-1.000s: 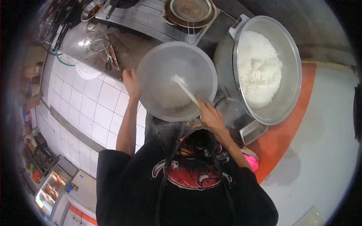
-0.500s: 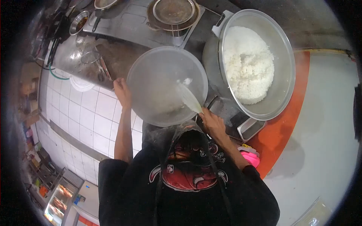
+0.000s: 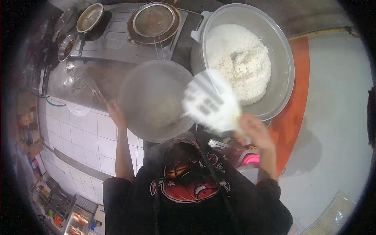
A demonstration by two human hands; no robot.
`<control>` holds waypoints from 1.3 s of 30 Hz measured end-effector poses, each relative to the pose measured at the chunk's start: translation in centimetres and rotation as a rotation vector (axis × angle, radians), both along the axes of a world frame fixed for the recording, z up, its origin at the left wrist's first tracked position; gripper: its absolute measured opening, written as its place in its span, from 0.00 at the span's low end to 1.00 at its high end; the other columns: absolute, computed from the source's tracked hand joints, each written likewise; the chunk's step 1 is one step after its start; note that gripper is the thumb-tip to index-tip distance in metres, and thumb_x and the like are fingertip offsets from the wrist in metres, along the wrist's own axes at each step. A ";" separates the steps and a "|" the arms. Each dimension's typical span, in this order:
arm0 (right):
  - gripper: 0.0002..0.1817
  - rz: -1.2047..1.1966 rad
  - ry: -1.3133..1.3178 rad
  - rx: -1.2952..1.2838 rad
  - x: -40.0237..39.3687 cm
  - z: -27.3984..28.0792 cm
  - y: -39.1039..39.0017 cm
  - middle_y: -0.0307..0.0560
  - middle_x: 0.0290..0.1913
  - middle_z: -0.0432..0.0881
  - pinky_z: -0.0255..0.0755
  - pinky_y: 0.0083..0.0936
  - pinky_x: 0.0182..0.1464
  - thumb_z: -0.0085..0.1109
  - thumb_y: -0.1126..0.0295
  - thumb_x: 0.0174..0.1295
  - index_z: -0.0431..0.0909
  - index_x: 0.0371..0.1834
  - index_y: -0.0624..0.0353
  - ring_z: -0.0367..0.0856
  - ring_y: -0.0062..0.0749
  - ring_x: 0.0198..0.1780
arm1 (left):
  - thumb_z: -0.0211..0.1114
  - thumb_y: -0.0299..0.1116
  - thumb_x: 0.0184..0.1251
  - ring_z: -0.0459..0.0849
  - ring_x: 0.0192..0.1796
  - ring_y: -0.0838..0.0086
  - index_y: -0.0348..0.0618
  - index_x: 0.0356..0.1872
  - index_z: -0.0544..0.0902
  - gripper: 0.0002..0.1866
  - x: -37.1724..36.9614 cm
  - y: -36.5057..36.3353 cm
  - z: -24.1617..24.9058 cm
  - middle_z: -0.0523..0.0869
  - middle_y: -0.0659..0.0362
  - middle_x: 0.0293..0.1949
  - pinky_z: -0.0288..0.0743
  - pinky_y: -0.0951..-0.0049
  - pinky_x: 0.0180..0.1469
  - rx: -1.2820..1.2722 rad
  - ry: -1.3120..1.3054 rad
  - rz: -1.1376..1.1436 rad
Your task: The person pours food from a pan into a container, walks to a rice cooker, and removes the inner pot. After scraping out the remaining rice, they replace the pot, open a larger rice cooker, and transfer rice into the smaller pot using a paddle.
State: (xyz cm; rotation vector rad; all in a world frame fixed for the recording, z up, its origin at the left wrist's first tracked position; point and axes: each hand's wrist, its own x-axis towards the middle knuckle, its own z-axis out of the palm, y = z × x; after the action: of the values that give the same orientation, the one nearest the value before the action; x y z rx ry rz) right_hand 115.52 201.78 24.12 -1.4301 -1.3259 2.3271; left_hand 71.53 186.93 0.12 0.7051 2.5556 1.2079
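My right hand (image 3: 253,131) is closed around the handle of a white slotted spatula (image 3: 213,102), its blade blurred and raised between two containers. At the left, a wide translucent basin (image 3: 137,90) has my left hand (image 3: 116,114) closed on its rim. Steam hazes the basin, and a little pale rice (image 3: 166,111) shows at its bottom. Beside it on the right stands a large metal pot (image 3: 282,74), holding a big mound of white rice (image 3: 250,68) with a broken-up hollow in its middle.
A round strainer (image 3: 154,19) rests over a pan on the stove (image 3: 117,31) at the back. Farther left are a frying pan (image 3: 89,17) and a small metal bowl (image 3: 66,47). Something bright pink (image 3: 250,158) lies near my right forearm.
The spatula has come up out of the basin and swung right, now showing its flat face. My left hand stays at the basin's rim. The whole view has shifted a little.
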 end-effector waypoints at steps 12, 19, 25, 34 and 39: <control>0.24 0.529 -1.666 1.193 9.5 -3.5 25.0 0.62 0.34 0.83 0.79 0.44 0.38 0.41 0.50 0.71 0.80 0.44 0.57 0.83 0.57 0.37 | 0.45 0.40 0.75 0.77 0.49 0.53 0.31 0.49 0.72 0.19 -0.7 0.0 -0.6 0.79 0.42 0.46 0.68 0.62 0.53 -0.092 -0.036 0.004; 0.29 0.871 -1.523 1.188 10.0 -5.6 31.2 0.57 0.34 0.84 0.77 0.45 0.44 0.34 0.46 0.71 0.81 0.42 0.56 0.83 0.56 0.39 | 0.45 0.41 0.75 0.77 0.48 0.52 0.31 0.49 0.72 0.19 -0.8 0.3 -0.8 0.79 0.41 0.46 0.68 0.62 0.54 -0.120 -0.066 0.019; 0.29 1.028 -1.321 1.205 9.4 -8.3 31.2 0.54 0.38 0.84 0.75 0.45 0.45 0.34 0.45 0.71 0.82 0.43 0.56 0.82 0.54 0.39 | 0.46 0.40 0.75 0.77 0.47 0.51 0.30 0.48 0.72 0.19 -0.2 0.9 0.4 0.79 0.41 0.45 0.69 0.62 0.52 -0.133 -0.094 0.047; 0.21 1.100 -0.836 1.201 1.1 -11.0 25.0 0.59 0.25 0.80 0.72 0.48 0.39 0.43 0.53 0.69 0.80 0.33 0.58 0.80 0.57 0.32 | 0.47 0.42 0.75 0.78 0.46 0.57 0.32 0.48 0.74 0.20 -0.8 0.1 -1.3 0.80 0.43 0.43 0.69 0.65 0.50 -0.106 0.023 0.067; 0.18 1.027 -0.705 1.081 2.4 -11.1 19.9 0.61 0.26 0.79 0.71 0.49 0.39 0.43 0.59 0.68 0.78 0.32 0.59 0.78 0.58 0.31 | 0.48 0.40 0.74 0.79 0.45 0.56 0.32 0.47 0.74 0.18 -0.4 0.4 -0.1 0.81 0.43 0.42 0.70 0.65 0.50 -0.074 -0.014 0.053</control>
State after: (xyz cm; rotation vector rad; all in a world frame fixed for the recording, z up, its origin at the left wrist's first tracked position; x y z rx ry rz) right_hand 117.94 221.68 12.98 -1.2349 -3.3052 0.6873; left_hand 71.15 187.34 0.00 0.6143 2.6081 1.1237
